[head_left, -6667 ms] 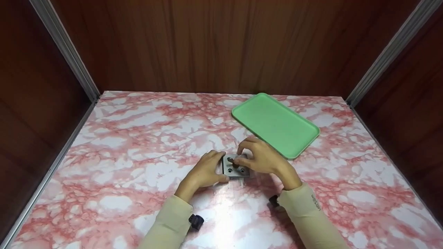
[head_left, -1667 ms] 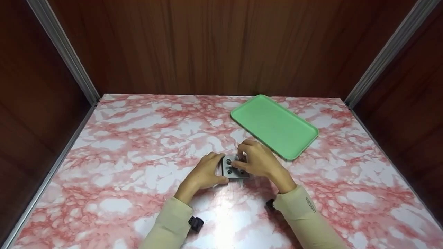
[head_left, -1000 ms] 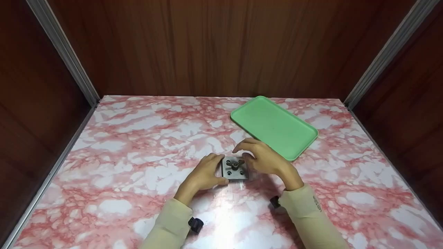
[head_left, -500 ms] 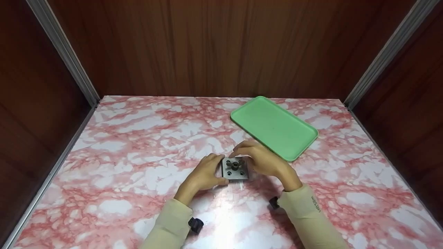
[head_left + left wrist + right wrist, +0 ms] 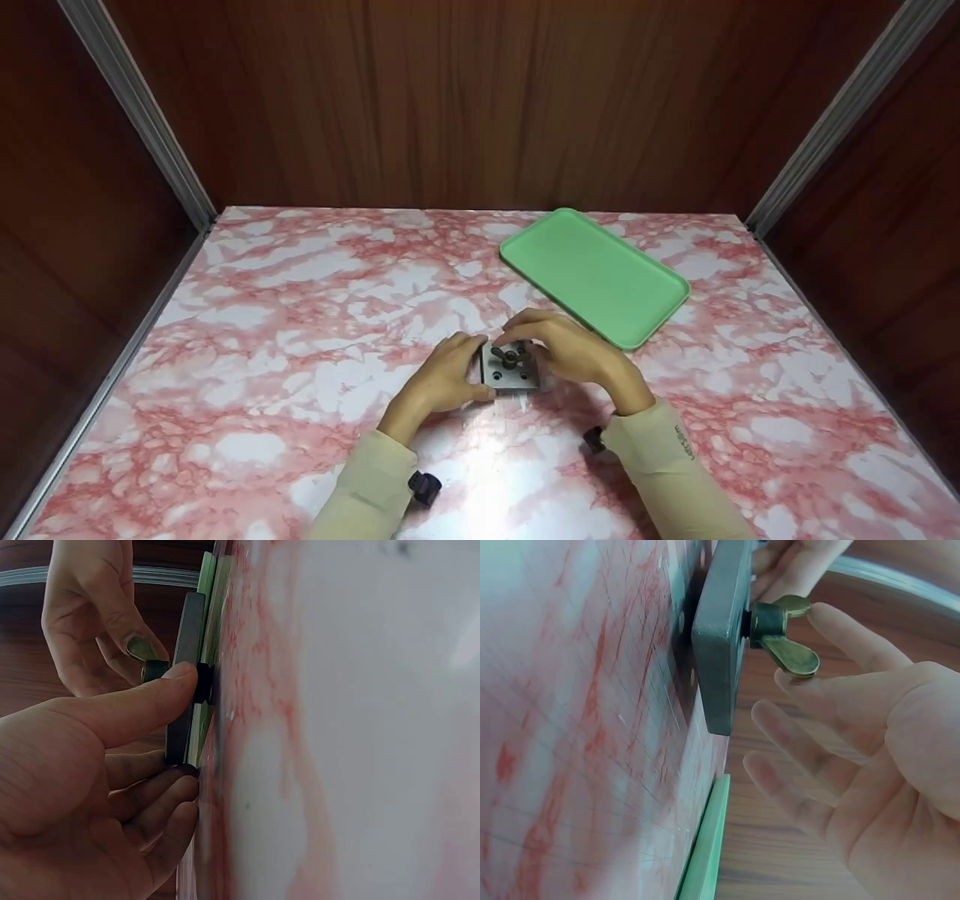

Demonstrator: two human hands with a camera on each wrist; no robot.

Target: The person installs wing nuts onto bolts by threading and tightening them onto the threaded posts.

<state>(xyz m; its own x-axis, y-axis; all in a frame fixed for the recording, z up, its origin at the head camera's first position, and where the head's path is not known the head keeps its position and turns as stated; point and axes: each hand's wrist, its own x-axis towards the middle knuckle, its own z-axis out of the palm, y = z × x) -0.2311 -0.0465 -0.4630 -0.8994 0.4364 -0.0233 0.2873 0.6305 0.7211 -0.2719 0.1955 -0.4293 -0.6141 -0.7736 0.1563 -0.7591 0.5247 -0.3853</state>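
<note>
My left hand (image 5: 444, 375) grips a square grey metal plate (image 5: 511, 379) by its left side, thumb at the near edge and fingers at the far edge. The plate has round holes near its corners. At its middle a brass-coloured wing nut (image 5: 769, 626) sits on a dark threaded stud. Thumb and index finger of my right hand (image 5: 570, 349) are at opposite wings of this nut, as the right wrist view shows, while the other fingers hang free. In the left wrist view the plate (image 5: 184, 679) stands a small gap off the tabletop.
A green tray (image 5: 600, 277) lies on the red-and-white marbled table (image 5: 300, 300), just behind and right of my right hand. Brown wood-grain panels (image 5: 480, 105) with metal corner posts enclose the back and sides. Each sleeve carries a small black device (image 5: 425, 487).
My right fingers covered and turned the wing nut, then spread off it, and now are back at its wings. The wing nut's wings point differently than before. My left hand keeps its grip.
</note>
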